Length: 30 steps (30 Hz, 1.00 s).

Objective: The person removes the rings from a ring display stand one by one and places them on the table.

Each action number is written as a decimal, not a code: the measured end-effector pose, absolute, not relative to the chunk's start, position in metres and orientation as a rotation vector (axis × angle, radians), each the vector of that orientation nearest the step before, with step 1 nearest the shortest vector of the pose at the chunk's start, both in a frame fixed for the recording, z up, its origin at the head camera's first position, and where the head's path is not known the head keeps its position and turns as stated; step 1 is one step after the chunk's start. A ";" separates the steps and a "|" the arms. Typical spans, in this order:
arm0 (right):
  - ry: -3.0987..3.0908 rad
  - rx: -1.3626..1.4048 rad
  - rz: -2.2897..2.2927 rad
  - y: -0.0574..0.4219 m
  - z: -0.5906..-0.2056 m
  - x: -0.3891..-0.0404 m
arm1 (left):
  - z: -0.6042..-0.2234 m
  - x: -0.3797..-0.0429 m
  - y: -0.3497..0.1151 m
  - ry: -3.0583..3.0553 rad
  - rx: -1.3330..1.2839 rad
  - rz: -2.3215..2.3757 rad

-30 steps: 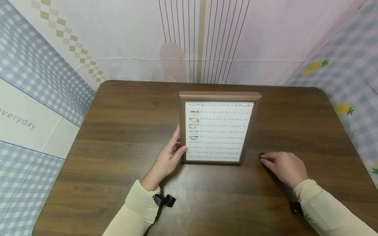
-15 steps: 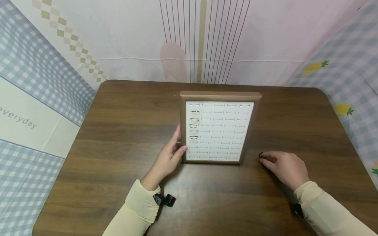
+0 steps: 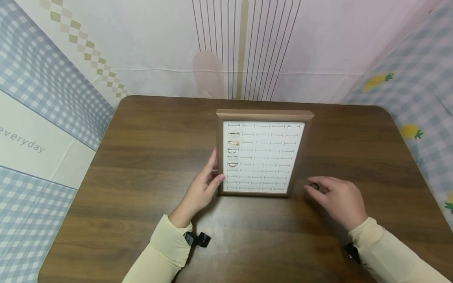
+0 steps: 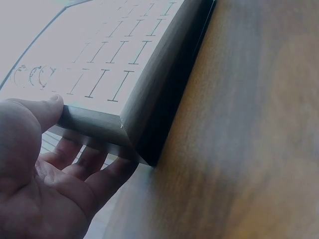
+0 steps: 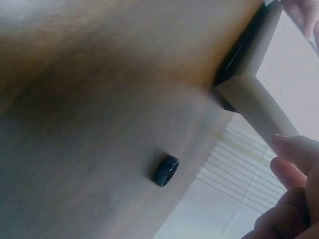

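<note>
A wood-framed ring display board (image 3: 263, 173) with a white slotted panel leans upright on the table. Several rings (image 3: 232, 149) sit in its leftmost column of slots. My left hand (image 3: 199, 192) grips the board's left edge, thumb on the front and fingers behind, as the left wrist view shows too. Right of the board, a small black ring (image 5: 165, 171) rests on the tabletop. My right hand (image 3: 341, 200) is beside this ring, thumb and index finger parted around it in the head view. The right wrist view shows those fingertips (image 5: 294, 149) apart from the ring.
The brown wooden table (image 3: 148, 141) has rounded back corners. Behind it hangs a pale cloth (image 3: 152, 43) with line patterns, and checked cloth (image 3: 400, 59) hangs at both sides. A small black device (image 3: 198, 239) is strapped at my left wrist.
My right thumb and index finger have parted from the black ring, and the hand has shifted slightly left and away from me. My left hand and the board have stayed in place.
</note>
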State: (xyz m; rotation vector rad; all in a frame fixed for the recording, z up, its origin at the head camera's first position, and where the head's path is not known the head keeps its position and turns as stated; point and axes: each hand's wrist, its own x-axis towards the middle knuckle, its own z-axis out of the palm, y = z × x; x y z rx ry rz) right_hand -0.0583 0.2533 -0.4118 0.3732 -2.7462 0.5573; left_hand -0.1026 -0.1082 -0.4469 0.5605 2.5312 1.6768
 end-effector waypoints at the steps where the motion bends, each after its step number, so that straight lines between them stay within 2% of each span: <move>1: -2.727 0.386 0.553 0.252 -0.411 -0.059 | -0.447 -0.103 -0.108 2.536 0.562 1.675; 13: -2.504 0.567 0.646 0.222 -0.391 -0.072 | -0.447 -0.103 -0.110 2.567 0.565 1.654; 30: -2.432 0.657 0.730 0.169 -0.364 -0.098 | -0.445 -0.103 -0.110 2.579 0.618 1.633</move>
